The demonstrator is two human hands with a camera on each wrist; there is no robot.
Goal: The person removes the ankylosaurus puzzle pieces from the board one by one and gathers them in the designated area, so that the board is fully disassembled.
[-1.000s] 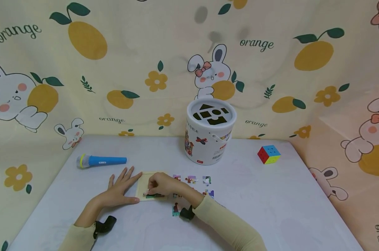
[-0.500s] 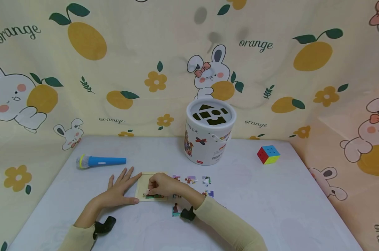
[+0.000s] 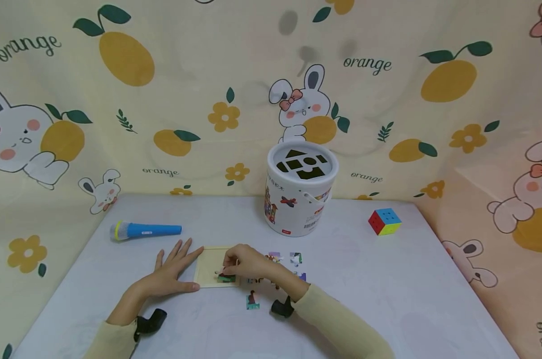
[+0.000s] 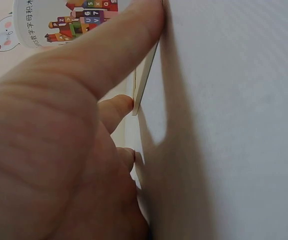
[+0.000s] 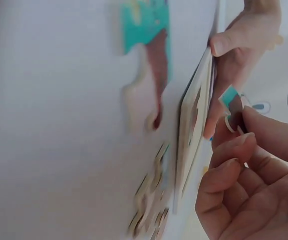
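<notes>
A shallow, light-wood puzzle tray (image 3: 206, 267) lies on the white table. My left hand (image 3: 169, 271) spreads along its left side, forefinger at the far corner and thumb at the near corner. Over the tray's right half is my right hand (image 3: 246, 262), which pinches a small teal-and-brown jigsaw piece (image 5: 232, 106) between thumb and fingers. In the right wrist view the piece stands tilted, lifted off the tray. Green and dark colour shows at the tray's lower right in the head view, partly hidden by the right hand. In the left wrist view, fingertips (image 4: 125, 104) touch the tray's edge.
Loose jigsaw pieces lie right of the tray, one (image 3: 252, 300) nearest the front, another (image 3: 295, 258) farther back; the right forearm covers some. Behind are a blue toy microphone (image 3: 149, 230), a white lidded bucket (image 3: 299, 199) and a puzzle cube (image 3: 385, 221).
My right hand has shifted right over the tray, with the jigsaw piece in its pinch. More of the tray's left part shows. The left hand has stayed in place.
</notes>
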